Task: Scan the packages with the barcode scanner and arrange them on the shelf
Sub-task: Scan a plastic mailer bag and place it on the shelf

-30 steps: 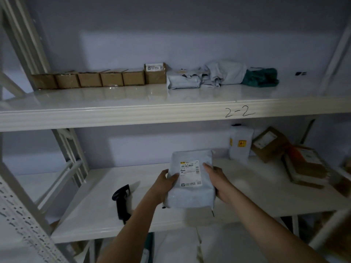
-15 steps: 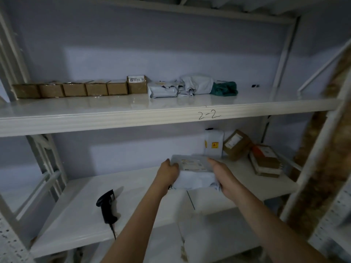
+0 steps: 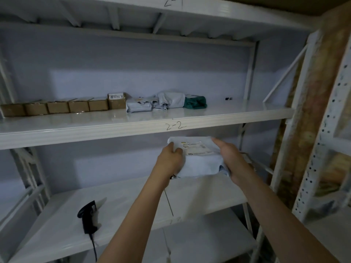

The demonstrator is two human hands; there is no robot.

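Observation:
A grey poly-bag package [image 3: 201,162] with a white label on top is held flat between both hands, just below the front edge of the shelf marked 2-2 [image 3: 133,128]. My left hand [image 3: 170,160] grips its left side and my right hand [image 3: 230,160] grips its right side. The black barcode scanner [image 3: 87,217] lies on the lower shelf [image 3: 133,202] to the left, its cable hanging over the front edge. On the 2-2 shelf stand a row of brown boxes [image 3: 57,107], grey bags [image 3: 157,104] and a green bag [image 3: 195,102].
White shelf uprights [image 3: 281,149] stand at the right, with a brown wrapped column [image 3: 311,111] and a perforated rack post [image 3: 322,149] beyond. A top shelf marked 2-1 [image 3: 171,8] is overhead. The 2-2 shelf's right part holds only a small dark item [image 3: 228,98].
Both hands have lifted the grey package from low over the lower shelf up toward the 2-2 shelf edge and turned it flat. The view has tilted upward. The scanner has stayed put.

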